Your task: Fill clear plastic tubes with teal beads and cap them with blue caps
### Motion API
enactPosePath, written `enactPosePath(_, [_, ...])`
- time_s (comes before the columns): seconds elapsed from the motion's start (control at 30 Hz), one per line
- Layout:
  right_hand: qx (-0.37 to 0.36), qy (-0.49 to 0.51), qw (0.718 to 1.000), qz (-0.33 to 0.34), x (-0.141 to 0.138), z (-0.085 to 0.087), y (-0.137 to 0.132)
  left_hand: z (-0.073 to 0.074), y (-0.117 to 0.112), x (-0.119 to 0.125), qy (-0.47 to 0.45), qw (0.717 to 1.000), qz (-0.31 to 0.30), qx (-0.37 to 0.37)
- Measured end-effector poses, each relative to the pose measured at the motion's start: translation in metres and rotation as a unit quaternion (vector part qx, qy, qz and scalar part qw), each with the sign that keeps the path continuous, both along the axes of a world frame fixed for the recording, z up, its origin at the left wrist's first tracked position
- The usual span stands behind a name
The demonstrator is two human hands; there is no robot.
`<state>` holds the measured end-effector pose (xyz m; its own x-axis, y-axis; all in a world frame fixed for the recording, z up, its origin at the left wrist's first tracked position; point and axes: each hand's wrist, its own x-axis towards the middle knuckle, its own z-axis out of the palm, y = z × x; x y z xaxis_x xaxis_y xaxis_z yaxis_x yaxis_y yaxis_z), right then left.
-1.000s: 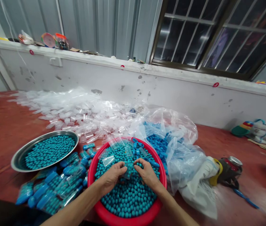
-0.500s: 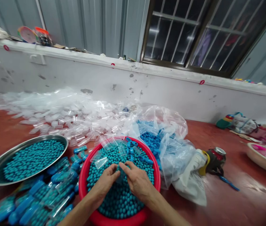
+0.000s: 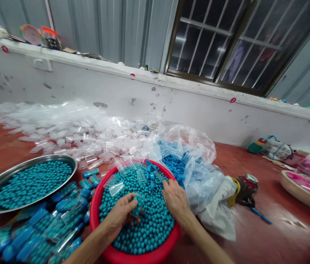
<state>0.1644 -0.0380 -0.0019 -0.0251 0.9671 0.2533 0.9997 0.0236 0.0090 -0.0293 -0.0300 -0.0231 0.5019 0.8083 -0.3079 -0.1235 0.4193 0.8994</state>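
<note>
My left hand (image 3: 123,211) is closed around a small clear container (image 3: 138,204) filled with teal beads, above the bead heap. Below both hands, a red basin (image 3: 96,209) holds many loose teal beads (image 3: 141,234). At the basin's right inner side, my right hand (image 3: 175,198) has its fingers bent down, the fingertips together. Whatever lies under them is hidden. Blue plastic caps (image 3: 151,170) rest on the beads just left of those fingertips. Some empty clear containers (image 3: 115,187) lie on the beads by the basin's far left rim.
Left stands a metal bowl (image 3: 74,170) of teal beads, with several filled, blue-capped containers (image 3: 50,223) before it. Clear empty containers (image 3: 69,128) are heaped by the wall. Right of the basin lies a plastic bag (image 3: 204,187) with blue caps; farther right is a beige basin (image 3: 292,187).
My right hand has moved away from the left, over to the basin's right side where a blue cap lay. The bead-filled container now shows in my left hand. The view has shifted slightly.
</note>
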Motion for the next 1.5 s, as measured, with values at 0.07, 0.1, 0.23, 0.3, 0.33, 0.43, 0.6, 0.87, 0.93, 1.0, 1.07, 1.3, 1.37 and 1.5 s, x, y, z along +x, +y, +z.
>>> enactPosePath(0.07, [0.006, -0.026, 1.0, -0.013, 0.009, -0.007, 0.01, 0.0, -0.001, 0.0, -0.026, 1.0, -0.011, -0.011])
enactPosePath(0.1, [0.006, -0.034, 0.999, -0.013, 0.012, -0.011, 0.014, 0.0, -0.001, 0.0, -0.033, 0.999, -0.017, -0.012])
enactPosePath(0.23, [0.001, -0.029, 1.0, 0.006, 0.009, -0.019, 0.018, -0.003, -0.004, 0.0, -0.035, 0.999, -0.041, -0.008])
enactPosePath(0.3, [-0.018, 0.026, 0.999, 0.035, 0.001, -0.016, 0.013, -0.005, -0.004, 0.001, -0.034, 0.998, -0.043, 0.004])
enactPosePath(0.33, [-0.03, 0.064, 0.996, 0.059, -0.004, -0.013, 0.009, -0.006, -0.004, 0.001, -0.032, 0.999, -0.041, 0.012])
enactPosePath(0.43, [-0.045, 0.161, 0.974, 0.15, -0.019, -0.007, -0.003, -0.007, -0.004, 0.002, -0.018, 0.999, -0.026, 0.042])
enactPosePath(0.6, [-0.052, 0.262, 0.932, 0.246, -0.032, -0.008, -0.015, -0.006, -0.003, 0.002, 0.013, 0.997, 0.003, 0.074])
enactPosePath(0.87, [-0.056, 0.22, 0.956, 0.188, -0.017, -0.001, -0.022, -0.005, -0.002, 0.001, 0.038, 0.996, 0.015, 0.082])
enactPosePath(0.93, [-0.047, 0.215, 0.96, 0.171, -0.015, 0.003, -0.023, -0.005, -0.002, 0.001, 0.036, 0.996, 0.019, 0.083])
enactPosePath(1.0, [-0.035, 0.271, 0.948, 0.166, -0.018, 0.007, -0.023, -0.004, -0.003, 0.001, 0.025, 0.996, 0.011, 0.081])
enactPosePath(1.07, [-0.037, 0.332, 0.928, 0.167, -0.025, 0.01, -0.023, -0.004, -0.004, 0.002, 0.005, 0.997, -0.005, 0.075])
enactPosePath(1.3, [-0.052, 0.418, 0.891, 0.171, -0.04, 0.01, -0.022, -0.006, -0.006, 0.002, -0.022, 0.997, -0.003, 0.08])
enactPosePath(1.37, [-0.063, 0.425, 0.885, 0.178, -0.039, 0.012, -0.022, -0.007, -0.005, 0.001, -0.023, 0.996, -0.008, 0.089])
enactPosePath(1.5, [-0.072, 0.406, 0.892, 0.184, -0.036, 0.015, -0.023, -0.008, -0.005, 0.001, -0.032, 0.996, -0.014, 0.085])
